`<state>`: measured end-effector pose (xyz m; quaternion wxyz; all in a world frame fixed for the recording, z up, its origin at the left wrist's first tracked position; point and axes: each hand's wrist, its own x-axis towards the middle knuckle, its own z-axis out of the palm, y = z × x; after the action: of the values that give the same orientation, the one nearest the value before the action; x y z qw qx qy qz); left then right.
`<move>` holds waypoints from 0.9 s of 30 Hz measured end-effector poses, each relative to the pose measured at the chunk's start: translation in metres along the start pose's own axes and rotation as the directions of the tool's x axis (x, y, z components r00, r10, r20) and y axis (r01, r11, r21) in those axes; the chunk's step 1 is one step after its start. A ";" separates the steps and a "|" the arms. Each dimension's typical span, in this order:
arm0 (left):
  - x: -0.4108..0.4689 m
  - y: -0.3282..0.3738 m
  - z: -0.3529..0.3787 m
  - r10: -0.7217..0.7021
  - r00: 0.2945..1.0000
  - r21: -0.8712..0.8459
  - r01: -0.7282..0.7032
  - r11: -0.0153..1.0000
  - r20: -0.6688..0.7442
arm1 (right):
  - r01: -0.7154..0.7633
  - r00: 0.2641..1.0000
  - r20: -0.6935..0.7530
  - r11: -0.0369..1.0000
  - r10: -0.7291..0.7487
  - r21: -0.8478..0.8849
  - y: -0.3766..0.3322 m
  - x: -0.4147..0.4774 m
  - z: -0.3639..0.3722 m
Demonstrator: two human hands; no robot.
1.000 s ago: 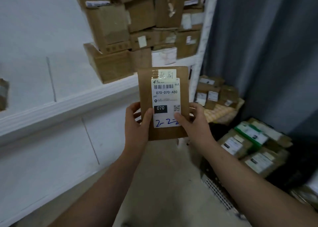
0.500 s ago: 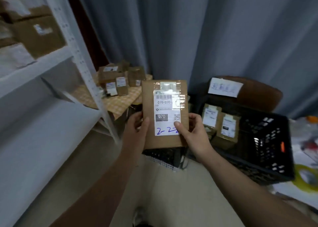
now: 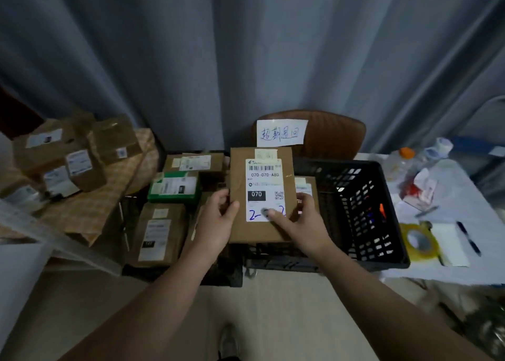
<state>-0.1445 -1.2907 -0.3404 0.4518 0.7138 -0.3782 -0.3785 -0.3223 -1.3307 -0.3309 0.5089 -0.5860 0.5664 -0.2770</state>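
Head view: both hands (image 3: pixel 218 221) grip the upright parcel (image 3: pixel 261 235), thumbs on front.

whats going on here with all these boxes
A person holds a flat brown parcel in both hands, its shipping label facing up, over the left end of a black crate. The left hand grips its left edge. The right hand pinches the right side, thumb on the label's blue handwriting. Other labelled boxes lie to the left.
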 end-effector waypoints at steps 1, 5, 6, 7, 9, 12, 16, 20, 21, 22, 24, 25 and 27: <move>0.011 0.000 0.008 -0.008 0.999 0.004 0.008 1.000 0.033 | 0.000 0.999 -0.046 0.997 -0.003 -0.080 0.003 0.009 -0.002; 0.042 0.005 0.043 -0.069 0.972 0.069 0.054 0.996 0.225 | -0.079 0.988 -0.153 0.956 0.037 -0.281 0.017 0.035 -0.013; 0.047 0.007 0.052 -0.088 0.960 0.091 0.066 0.994 0.265 | -0.096 0.983 -0.178 0.947 0.042 -0.306 0.023 0.041 -0.019; 0.051 0.007 0.063 -0.107 0.946 0.099 0.080 0.992 0.305 | -0.110 0.979 -0.197 0.934 0.044 -0.341 0.029 0.046 -0.027; 0.057 0.011 0.088 -0.133 0.920 0.096 0.105 0.990 0.367 | -0.147 0.978 -0.200 0.880 0.060 -0.452 0.042 0.054 -0.044; 0.063 0.022 0.133 -0.191 0.888 0.055 0.185 0.981 0.418 | -0.234 0.971 -0.172 0.781 0.163 -0.579 0.059 0.068 -0.070; 0.066 0.045 0.197 -0.304 0.840 0.084 0.299 0.951 0.450 | -0.339 0.931 -0.128 0.675 0.343 -0.655 0.083 0.094 -0.113; 0.070 0.054 0.253 -0.353 0.795 0.184 0.301 0.936 0.493 | -0.382 0.887 -0.073 0.637 0.455 -0.670 0.108 0.122 -0.160; 0.072 0.056 0.265 -0.359 0.785 0.205 0.295 0.933 0.505 | -0.387 0.881 -0.058 0.647 0.469 -0.656 0.116 0.130 -0.170; 0.074 0.057 0.274 -0.364 0.776 0.218 0.292 0.931 0.515 | -0.388 0.878 -0.043 0.655 0.477 -0.648 0.124 0.136 -0.179; 0.078 0.055 0.288 -0.391 0.752 0.242 0.308 0.920 0.530 | -0.344 0.888 -0.026 0.625 0.460 -0.700 0.136 0.149 -0.191; 0.081 0.050 0.292 -0.398 0.742 0.239 0.318 0.917 0.540 | -0.297 0.903 -0.023 0.585 0.429 -0.755 0.139 0.155 -0.193; 0.087 0.036 0.296 -0.399 0.741 0.240 0.318 0.917 0.540 | -0.187 0.938 -0.005 0.493 0.347 -0.850 0.144 0.166 -0.195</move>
<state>-0.3755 -1.4845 -0.4144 0.1855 0.6522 -0.3769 -0.6310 -0.5187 -1.5202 -0.4395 0.2473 -0.6828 0.6683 0.1611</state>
